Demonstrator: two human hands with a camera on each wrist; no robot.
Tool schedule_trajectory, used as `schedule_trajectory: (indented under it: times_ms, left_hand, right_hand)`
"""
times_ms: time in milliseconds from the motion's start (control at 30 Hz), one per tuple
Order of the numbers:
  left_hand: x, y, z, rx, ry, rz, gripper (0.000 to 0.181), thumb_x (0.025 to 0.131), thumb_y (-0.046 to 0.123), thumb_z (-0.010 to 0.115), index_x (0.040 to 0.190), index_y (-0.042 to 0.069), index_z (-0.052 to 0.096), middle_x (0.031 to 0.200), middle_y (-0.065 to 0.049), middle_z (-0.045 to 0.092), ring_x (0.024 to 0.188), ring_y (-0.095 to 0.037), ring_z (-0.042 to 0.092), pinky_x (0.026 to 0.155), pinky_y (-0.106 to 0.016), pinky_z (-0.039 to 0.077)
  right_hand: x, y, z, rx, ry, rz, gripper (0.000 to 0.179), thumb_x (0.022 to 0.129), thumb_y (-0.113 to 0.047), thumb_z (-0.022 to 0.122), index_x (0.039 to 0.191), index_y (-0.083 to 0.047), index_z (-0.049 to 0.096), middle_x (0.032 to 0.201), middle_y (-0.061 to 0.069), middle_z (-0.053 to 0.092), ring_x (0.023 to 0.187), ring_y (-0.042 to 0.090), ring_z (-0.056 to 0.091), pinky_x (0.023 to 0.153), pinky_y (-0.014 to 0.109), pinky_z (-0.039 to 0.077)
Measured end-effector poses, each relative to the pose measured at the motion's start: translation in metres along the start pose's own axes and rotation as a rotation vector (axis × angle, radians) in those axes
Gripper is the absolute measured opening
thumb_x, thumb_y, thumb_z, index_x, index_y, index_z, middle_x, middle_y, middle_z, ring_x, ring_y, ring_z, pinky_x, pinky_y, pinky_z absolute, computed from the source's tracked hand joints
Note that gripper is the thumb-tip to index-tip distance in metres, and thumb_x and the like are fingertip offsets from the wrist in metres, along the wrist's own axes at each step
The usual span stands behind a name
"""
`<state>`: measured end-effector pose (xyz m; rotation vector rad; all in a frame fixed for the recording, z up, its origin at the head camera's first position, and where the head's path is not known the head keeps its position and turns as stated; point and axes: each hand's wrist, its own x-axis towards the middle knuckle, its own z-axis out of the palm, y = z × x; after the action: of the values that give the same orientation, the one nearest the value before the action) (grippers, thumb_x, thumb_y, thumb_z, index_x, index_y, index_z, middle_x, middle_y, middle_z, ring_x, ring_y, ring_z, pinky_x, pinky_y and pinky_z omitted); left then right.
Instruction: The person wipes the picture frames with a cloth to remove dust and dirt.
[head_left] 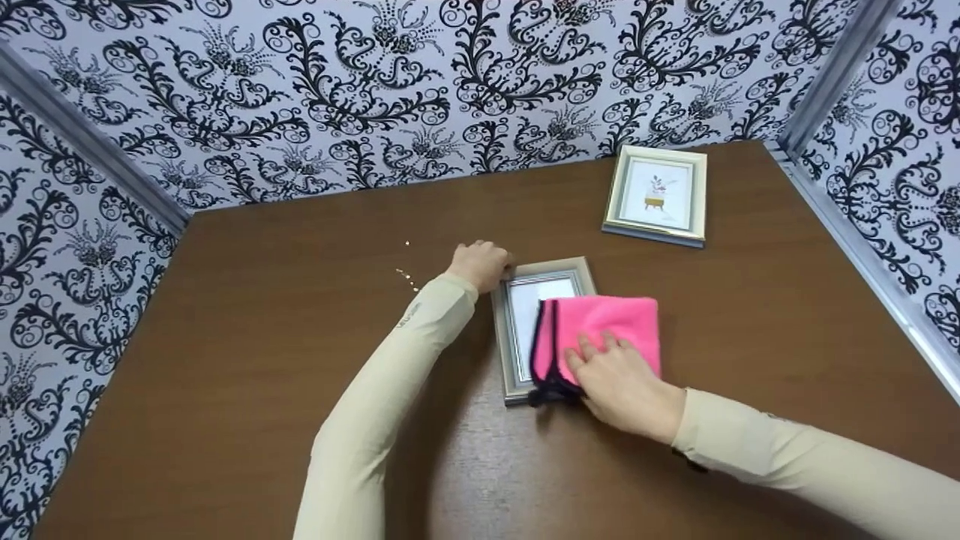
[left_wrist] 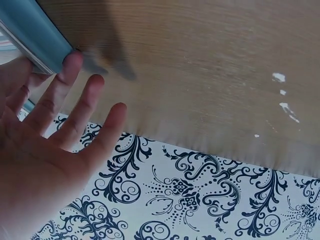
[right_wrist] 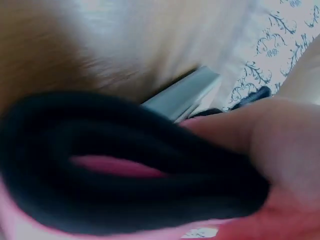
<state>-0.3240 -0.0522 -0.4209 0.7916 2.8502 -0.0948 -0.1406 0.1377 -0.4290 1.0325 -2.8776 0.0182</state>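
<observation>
A picture frame (head_left: pixel 512 349) with a pale border lies on the brown table. My left hand (head_left: pixel 480 266) grips its upper left corner; in the left wrist view, fingertips touch the frame's blue-grey edge (left_wrist: pixel 37 32) while the other fingers (left_wrist: pixel 112 122) stretch out free. Over the frame's lower right part lies a folded pink cloth (head_left: pixel 630 322) with black trim. My right hand (head_left: pixel 626 386) holds this cloth against the frame, fingers spread on top, thumb tucked at the trimmed edge. Close up in the right wrist view, the black trim (right_wrist: pixel 100 210) forms a blurred loop.
A second picture frame (head_left: pixel 697 199), cream-edged with a small drawing, lies at the back right of the table (head_left: pixel 300 300). Small white flecks (head_left: pixel 406 276) dot the surface left of my left hand. Patterned wall panels (head_left: pixel 360 97) border the back and sides.
</observation>
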Motion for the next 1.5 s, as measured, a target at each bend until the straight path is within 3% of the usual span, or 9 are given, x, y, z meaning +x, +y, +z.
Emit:
schedule_trajectory:
  times_ms: [300,500,667,833,1000,1133,1233,1400,1500]
  left_hand:
    - [0.002,0.0,0.001,-0.009,-0.007,-0.012,0.007,0.091,0.021,0.064,0.094,0.017,0.07,0.107,-0.008,0.068,0.101,-0.028,0.063,0.083,-0.05,0.05]
    - [0.003,0.002,0.0,-0.011,-0.018,-0.015,0.005,0.092,0.019,0.063,0.092,0.017,0.068,0.109,-0.008,0.068,0.102,-0.028,0.062,0.082,-0.049,0.052]
    - [0.005,0.0,0.002,-0.019,-0.028,-0.021,0.007,0.093,0.02,0.062,0.094,0.017,0.068,0.11,-0.007,0.068,0.102,-0.027,0.062,0.081,-0.048,0.052]
    - [0.007,0.0,0.004,-0.02,-0.027,-0.009,0.015,0.093,0.024,0.062,0.103,0.018,0.07,0.114,-0.008,0.067,0.106,-0.029,0.061,0.082,-0.05,0.052]
    - [0.009,-0.002,0.008,-0.004,-0.008,-0.007,0.019,0.093,0.025,0.062,0.109,0.019,0.071,0.115,-0.008,0.067,0.106,-0.029,0.061,0.081,-0.05,0.053]
    - [0.008,-0.001,0.008,0.003,0.008,-0.006,0.021,0.092,0.024,0.063,0.11,0.018,0.071,0.114,-0.01,0.067,0.104,-0.029,0.062,0.081,-0.049,0.053]
    - [0.006,0.0,0.007,-0.002,0.019,-0.002,0.019,0.092,0.022,0.064,0.109,0.016,0.072,0.112,-0.011,0.068,0.103,-0.029,0.063,0.081,-0.049,0.053]
    - [0.007,-0.001,0.009,-0.022,0.041,0.0,0.013,0.091,0.019,0.065,0.101,0.014,0.072,0.109,-0.01,0.069,0.102,-0.029,0.063,0.081,-0.049,0.053]
    - [0.009,-0.001,0.01,-0.017,0.052,0.003,0.008,0.089,0.018,0.066,0.094,0.014,0.071,0.107,-0.009,0.069,0.102,-0.028,0.064,0.081,-0.048,0.053]
  right_hand:
    - [0.024,0.013,0.017,0.527,-0.049,-0.322,0.058,0.085,-0.002,0.066,0.141,-0.004,0.048,0.146,0.016,0.042,0.136,0.04,0.032,0.11,0.051,0.025]
    - [0.026,0.027,0.016,0.564,-0.134,-0.527,0.065,0.08,0.01,0.059,0.141,-0.009,0.049,0.15,0.012,0.037,0.14,0.034,0.027,0.113,0.044,0.023]
    - [0.015,0.048,0.005,0.539,-0.21,-0.482,0.067,0.075,0.015,0.056,0.137,-0.01,0.053,0.147,0.01,0.042,0.137,0.032,0.033,0.11,0.046,0.028]
    - [-0.001,0.057,-0.009,0.339,-0.162,-0.371,0.064,0.072,0.014,0.062,0.132,-0.007,0.059,0.136,0.01,0.055,0.128,0.037,0.045,0.104,0.05,0.036]
    - [-0.019,0.036,-0.016,0.063,-0.062,-0.186,0.049,0.073,0.007,0.065,0.122,0.0,0.063,0.119,0.02,0.063,0.11,0.045,0.057,0.088,0.054,0.048]
    - [-0.026,0.009,-0.01,-0.048,0.053,-0.1,0.042,0.07,0.0,0.067,0.111,0.007,0.063,0.103,0.024,0.066,0.083,0.041,0.062,0.059,0.046,0.054]
    - [-0.022,-0.003,-0.004,-0.015,0.117,-0.131,0.045,0.068,-0.004,0.071,0.11,0.009,0.063,0.102,0.024,0.066,0.077,0.038,0.062,0.056,0.043,0.053]
    - [-0.002,-0.007,0.004,0.226,0.05,-0.253,0.055,0.073,0.0,0.071,0.126,0.006,0.058,0.125,0.02,0.06,0.113,0.041,0.057,0.093,0.051,0.046]
    - [0.009,-0.004,0.01,0.335,0.031,-0.357,0.057,0.077,0.002,0.068,0.132,0.002,0.054,0.133,0.015,0.056,0.125,0.037,0.049,0.103,0.049,0.038]
